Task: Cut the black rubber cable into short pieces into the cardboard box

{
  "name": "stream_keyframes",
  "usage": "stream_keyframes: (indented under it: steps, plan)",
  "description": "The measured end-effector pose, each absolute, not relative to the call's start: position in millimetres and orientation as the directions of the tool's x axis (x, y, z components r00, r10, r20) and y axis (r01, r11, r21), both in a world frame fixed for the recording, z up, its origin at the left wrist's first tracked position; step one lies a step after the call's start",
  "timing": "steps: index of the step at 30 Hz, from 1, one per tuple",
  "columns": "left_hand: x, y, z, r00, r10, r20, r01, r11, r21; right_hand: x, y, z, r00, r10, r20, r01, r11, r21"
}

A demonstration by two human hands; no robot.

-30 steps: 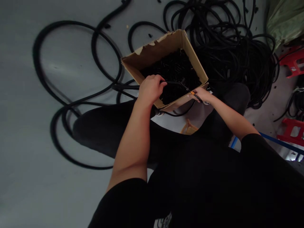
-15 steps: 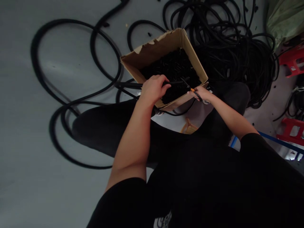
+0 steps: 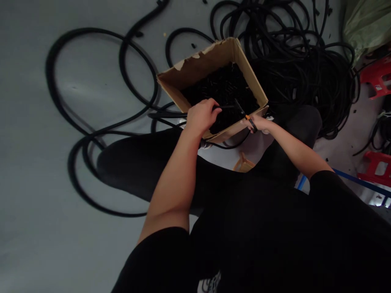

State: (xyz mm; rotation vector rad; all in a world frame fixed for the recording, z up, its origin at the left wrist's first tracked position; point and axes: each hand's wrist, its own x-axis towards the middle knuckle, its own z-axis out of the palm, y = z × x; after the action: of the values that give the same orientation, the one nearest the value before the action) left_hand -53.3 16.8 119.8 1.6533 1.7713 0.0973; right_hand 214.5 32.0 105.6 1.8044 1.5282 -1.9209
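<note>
My left hand (image 3: 202, 116) is closed around a black rubber tube (image 3: 167, 115) over the left side of a cardboard box (image 3: 251, 77). The tube's end sticks out to the right past my fingers. My right hand (image 3: 258, 123) grips scissors (image 3: 247, 116) with black and orange handles at the box's near right edge. Their dark blades point up and left, close to the tube's end; whether they touch it I cannot tell. Many short black cut pieces (image 3: 226, 83) fill the bottom of the box, which stands between my legs.
Long loops of black tube (image 3: 50, 77) lie on the grey floor (image 3: 27, 162) at the left. A large tangled heap of tube (image 3: 293, 73) is at the right behind the box. Red plastic stools (image 3: 377, 79) and a pale green sack (image 3: 366, 30) stand far right.
My left hand and the tube have shifted slightly right. The scissors' handles look closer together. The view has moved a little, so the floor loops appear further right.
</note>
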Motion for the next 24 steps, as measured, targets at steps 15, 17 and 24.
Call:
stream_keyframes:
  steps: [15, 17, 24]
  plan:
    - [-47.5, 15.3, 118.6, 0.08, 0.911, -0.405, 0.807, 0.179, 0.562, 207.7, 31.1, 116.2, -0.405, 0.533, -0.743, 0.581, -0.478, -0.659]
    - [-46.2, 14.9, 119.0, 0.065, 0.916, -0.396, 0.812, 0.182, 0.554, 208.7, 31.1, 116.1, -0.409, 0.537, -0.738, 0.576, -0.475, -0.665]
    - [-43.8, 15.3, 117.7, 0.067, 0.896, -0.44, 0.813, 0.206, 0.544, 207.0, 31.5, 121.9, -0.411, 0.52, -0.749, 0.595, -0.47, -0.652]
